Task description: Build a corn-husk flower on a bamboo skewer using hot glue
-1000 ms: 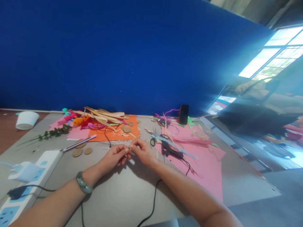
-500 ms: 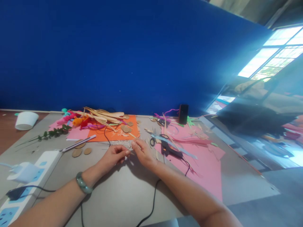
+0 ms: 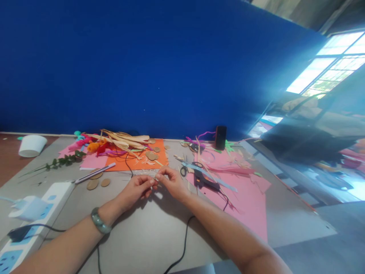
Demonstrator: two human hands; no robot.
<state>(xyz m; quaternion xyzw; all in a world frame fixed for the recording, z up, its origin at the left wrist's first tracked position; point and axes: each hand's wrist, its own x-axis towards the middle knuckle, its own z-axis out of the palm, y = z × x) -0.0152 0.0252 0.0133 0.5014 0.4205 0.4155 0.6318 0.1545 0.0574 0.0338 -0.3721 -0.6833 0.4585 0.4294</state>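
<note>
Both hands meet at the middle of the grey table, fingertips pinched close together. My left hand, with a green bangle on its wrist, is closed on something thin and small. My right hand pinches at the same spot from the other side. What lies between the fingers is too small to name; a pale bit shows below them. Just beyond the hands is an orange sheet with round brown discs on it. A black glue gun lies right of my right hand.
Scissors and pink paper lie at right, with a phone upright behind. At left are a power strip, a pen, a leafy sprig and a white cup. A black cable crosses the front.
My right hand has shifted slightly, its fingers now more curled and pinched against the left fingertips. The left hand stays almost in place. Objects on the table look unchanged.
</note>
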